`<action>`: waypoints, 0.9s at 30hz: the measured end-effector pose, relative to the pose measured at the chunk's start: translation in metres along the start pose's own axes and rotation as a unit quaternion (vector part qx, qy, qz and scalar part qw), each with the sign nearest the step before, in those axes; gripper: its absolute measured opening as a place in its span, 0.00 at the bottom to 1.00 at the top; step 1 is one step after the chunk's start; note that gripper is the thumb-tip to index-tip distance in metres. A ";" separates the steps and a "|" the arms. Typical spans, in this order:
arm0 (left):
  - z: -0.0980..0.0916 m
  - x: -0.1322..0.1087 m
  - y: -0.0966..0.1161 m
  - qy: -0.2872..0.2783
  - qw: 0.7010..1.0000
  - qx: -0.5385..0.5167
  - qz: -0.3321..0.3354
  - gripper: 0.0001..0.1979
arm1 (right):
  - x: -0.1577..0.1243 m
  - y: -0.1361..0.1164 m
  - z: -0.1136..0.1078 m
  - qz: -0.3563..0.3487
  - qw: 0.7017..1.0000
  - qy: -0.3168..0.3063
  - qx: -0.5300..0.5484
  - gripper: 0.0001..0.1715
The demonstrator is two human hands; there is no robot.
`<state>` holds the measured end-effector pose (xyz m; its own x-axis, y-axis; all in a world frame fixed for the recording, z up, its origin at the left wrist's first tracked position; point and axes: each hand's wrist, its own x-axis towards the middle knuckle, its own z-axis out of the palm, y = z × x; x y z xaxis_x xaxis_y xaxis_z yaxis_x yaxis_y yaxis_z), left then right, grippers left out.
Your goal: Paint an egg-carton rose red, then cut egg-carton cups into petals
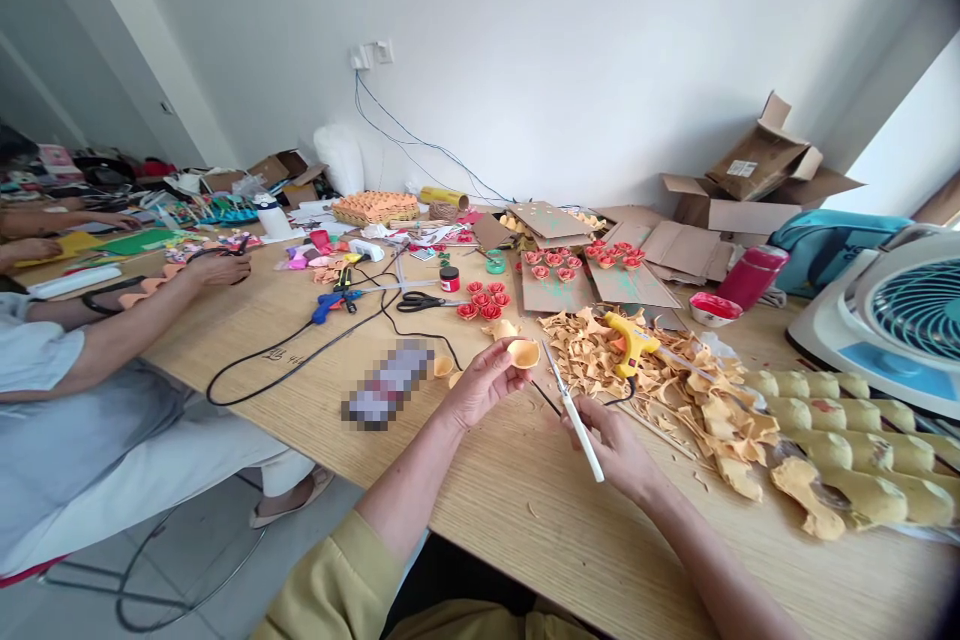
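My left hand [481, 388] pinches a small pale-orange cup [524, 354], which looks like one cut from an egg carton, its hollow facing up. In my right hand [616, 442] is a pair of white-handled scissors [576, 422]; the blades point up and away, just right of the cup and apart from it. Two similar cups [442, 367] rest on the table left of my left hand, one partly hidden by it. Beyond my hands lies a heap of orange carton scraps [574, 350], with a yellow glue gun [628, 342] on top.
Red paper roses [484, 300] stand near black scissors [431, 301] and a red jar [449, 279]. A blue glue gun [330, 305] trails a black cable. Egg cartons [862, 460] and a fan [885, 305] are at right. A co-worker's arm [161, 295] reaches in at left.
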<state>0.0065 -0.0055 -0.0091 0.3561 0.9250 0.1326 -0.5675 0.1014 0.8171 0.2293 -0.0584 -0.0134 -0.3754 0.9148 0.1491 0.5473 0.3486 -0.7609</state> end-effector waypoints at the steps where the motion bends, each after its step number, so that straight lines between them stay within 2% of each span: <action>1: 0.000 0.000 0.000 -0.003 1.000 -0.006 -0.001 0.25 | 0.000 0.000 0.000 -0.001 1.000 0.002 0.000 0.24; 9: -0.004 0.006 0.000 0.006 0.998 -0.066 -0.021 0.25 | 0.002 0.011 0.006 0.019 0.999 0.032 0.024 0.25; 16: 0.001 0.000 0.003 0.028 0.998 0.054 0.031 0.30 | 0.001 0.008 0.004 0.040 0.996 0.039 0.065 0.24; 19: 0.005 -0.001 0.002 0.046 0.989 0.128 0.057 0.29 | 0.002 0.010 0.003 0.061 0.991 0.027 0.112 0.27; 21: 0.006 -0.001 0.001 0.051 0.987 0.140 0.061 0.28 | 0.003 0.011 0.003 0.085 0.984 0.013 0.155 0.29; 24: 0.005 0.001 0.001 0.056 0.992 0.109 0.044 0.30 | 0.003 0.009 0.001 0.117 0.966 -0.005 0.231 0.32; 27: 0.002 0.003 -0.001 0.065 0.996 0.061 0.019 0.29 | 0.002 0.004 0.000 0.109 0.939 -0.014 0.325 0.34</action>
<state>0.0092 -0.0032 -0.0083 0.2327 0.9676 0.0981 -0.4818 0.0271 0.8759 0.2306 -0.0548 -0.0164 -0.3322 0.9410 -0.0653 0.0446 -0.0534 -0.9976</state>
